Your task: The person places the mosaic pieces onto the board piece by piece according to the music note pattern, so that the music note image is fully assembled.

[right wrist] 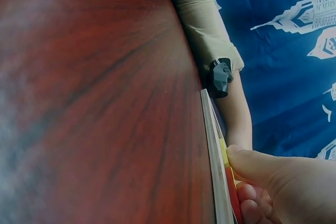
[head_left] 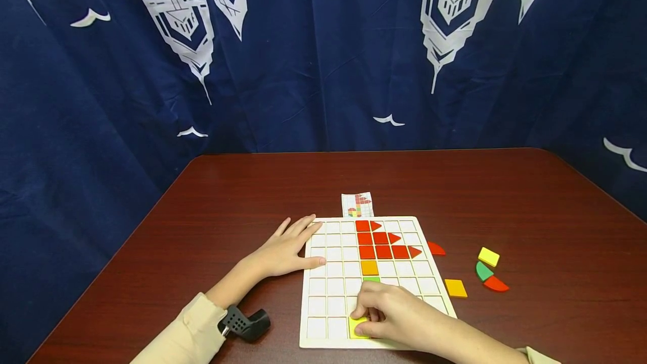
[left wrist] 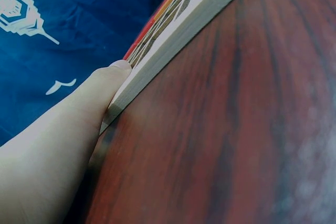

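A white gridded board (head_left: 317,287) lies on the table. My left hand (head_left: 287,250) rests with spread fingers on its upper left edge; in the left wrist view the thumb (left wrist: 107,80) touches the board's rim. Near the board's bottom edge, my right hand (head_left: 396,314) pinches a yellow square tile (head_left: 356,328) between thumb and curled fingers, the tile lying in a bottom-row cell. Red squares and triangles (head_left: 382,252) form three rows at the top. Below them sit an orange square (head_left: 369,268) and a green piece (head_left: 371,280), partly covered by the right hand.
Behind the board lies a small picture card (head_left: 350,204). To its right are an orange-yellow square (head_left: 456,288), a yellow square (head_left: 488,256), a green quarter-round piece (head_left: 483,271) and red curved pieces (head_left: 496,284). A blue printed curtain (head_left: 313,100) hangs behind the brown table (head_left: 253,195).
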Demonstrator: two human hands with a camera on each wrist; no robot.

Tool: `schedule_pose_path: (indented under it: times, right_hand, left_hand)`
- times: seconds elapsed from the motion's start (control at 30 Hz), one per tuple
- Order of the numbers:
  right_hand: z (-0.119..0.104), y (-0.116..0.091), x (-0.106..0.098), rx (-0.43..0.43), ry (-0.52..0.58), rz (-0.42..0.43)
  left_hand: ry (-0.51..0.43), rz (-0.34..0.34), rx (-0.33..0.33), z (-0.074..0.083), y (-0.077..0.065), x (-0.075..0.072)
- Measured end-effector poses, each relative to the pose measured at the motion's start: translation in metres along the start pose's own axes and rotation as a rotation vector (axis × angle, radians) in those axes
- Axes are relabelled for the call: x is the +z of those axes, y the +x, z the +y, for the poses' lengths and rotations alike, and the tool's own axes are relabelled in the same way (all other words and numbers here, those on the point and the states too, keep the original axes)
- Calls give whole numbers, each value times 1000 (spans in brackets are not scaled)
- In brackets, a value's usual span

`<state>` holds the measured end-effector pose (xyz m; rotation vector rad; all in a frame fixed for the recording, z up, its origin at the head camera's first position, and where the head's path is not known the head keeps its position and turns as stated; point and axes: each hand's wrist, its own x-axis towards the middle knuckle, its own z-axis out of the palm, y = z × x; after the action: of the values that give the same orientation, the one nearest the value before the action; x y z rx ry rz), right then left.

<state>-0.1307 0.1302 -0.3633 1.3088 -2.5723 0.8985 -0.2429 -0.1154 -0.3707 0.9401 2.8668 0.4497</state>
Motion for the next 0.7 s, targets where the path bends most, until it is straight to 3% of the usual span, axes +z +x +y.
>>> schedule_pose_path:
  times: [0.3,0.43,0.7]
  right_hand:
    - [-2,0,-9,-7,-41,-77]
    - [-4,0,-13,29,-6,-107]
    - [6,-10,-29,4,22,-40]
  left_hand:
    - [7,-1,3,0,-1,0]
    - [12,-3,2,-1,-1,0]
    - [22,-17,3,-4,1,2]
